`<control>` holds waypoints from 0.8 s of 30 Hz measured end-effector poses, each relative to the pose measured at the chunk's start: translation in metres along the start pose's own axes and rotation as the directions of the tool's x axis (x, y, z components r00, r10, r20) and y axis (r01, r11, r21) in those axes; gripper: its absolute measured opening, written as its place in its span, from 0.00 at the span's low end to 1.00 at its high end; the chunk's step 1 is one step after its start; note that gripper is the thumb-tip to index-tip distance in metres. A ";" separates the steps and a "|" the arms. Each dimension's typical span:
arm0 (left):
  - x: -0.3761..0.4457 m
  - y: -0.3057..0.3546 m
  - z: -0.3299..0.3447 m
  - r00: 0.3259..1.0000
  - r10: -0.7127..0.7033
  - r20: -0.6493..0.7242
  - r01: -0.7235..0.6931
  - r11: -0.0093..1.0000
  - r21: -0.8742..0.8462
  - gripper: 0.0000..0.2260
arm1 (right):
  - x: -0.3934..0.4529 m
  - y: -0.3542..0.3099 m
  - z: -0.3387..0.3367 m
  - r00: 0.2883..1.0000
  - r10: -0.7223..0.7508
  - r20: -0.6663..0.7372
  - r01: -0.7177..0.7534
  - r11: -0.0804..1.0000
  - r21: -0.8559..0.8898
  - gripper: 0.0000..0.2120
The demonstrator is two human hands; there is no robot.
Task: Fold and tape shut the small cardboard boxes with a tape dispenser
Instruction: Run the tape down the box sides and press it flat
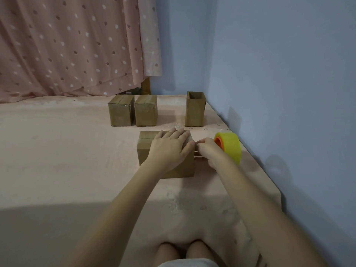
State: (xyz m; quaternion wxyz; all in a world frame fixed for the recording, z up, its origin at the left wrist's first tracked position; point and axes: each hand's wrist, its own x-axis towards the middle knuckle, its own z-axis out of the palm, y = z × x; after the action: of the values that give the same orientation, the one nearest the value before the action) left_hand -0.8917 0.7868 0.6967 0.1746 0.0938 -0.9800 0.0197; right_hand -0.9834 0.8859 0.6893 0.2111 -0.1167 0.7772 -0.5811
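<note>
A small closed cardboard box [146, 149] lies in front of me on the pink surface. My left hand [169, 146] presses flat on its top with straight fingers. My right hand [207, 149] grips the yellow tape dispenser [230, 146] with an orange core, just off the box's right edge, fingers curled. A short strip of clear tape seems to run from the dispenser to the box, but it is hard to make out. Two taped boxes [121, 110] [145, 110] stand side by side further back. An open-topped box [195, 109] stands upright at the back right.
The pink surface [67, 151] ends at a blue wall [279, 83] on the right, close to the dispenser. A pink dotted curtain [73, 45] hangs at the back. My knees [185, 251] show at the bottom edge.
</note>
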 end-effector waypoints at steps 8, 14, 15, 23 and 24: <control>-0.002 0.001 -0.003 1.000 -0.005 0.013 0.005 1.000 -0.016 0.25 | -0.013 0.022 0.012 0.941 -0.269 -0.205 0.306 0.936 0.174 0.17; -0.001 0.001 -0.003 1.000 -0.017 0.010 0.017 1.000 -0.014 0.25 | -0.035 0.024 0.023 0.952 -0.299 -0.062 0.298 0.867 0.400 0.22; -0.002 0.002 -0.003 1.000 -0.018 0.009 0.018 1.000 -0.016 0.25 | -0.035 0.026 0.023 0.949 -0.303 -0.085 0.310 0.857 0.412 0.21; -0.003 0.002 -0.004 1.000 -0.011 -0.005 0.011 1.000 -0.024 0.25 | -0.018 0.037 0.039 0.964 -0.155 -0.217 0.249 0.817 0.520 0.38; -0.003 0.002 -0.004 1.000 -0.009 -0.007 0.009 1.000 -0.025 0.25 | -0.018 0.038 0.039 0.956 -0.152 -0.252 0.260 0.837 0.481 0.31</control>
State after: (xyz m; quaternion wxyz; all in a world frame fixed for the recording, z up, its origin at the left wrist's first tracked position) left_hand -0.8882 0.7894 0.6994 0.1793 0.0961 -0.9791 0.0072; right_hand -0.9471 0.8721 0.6471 0.0895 -0.0801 0.5963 -0.7937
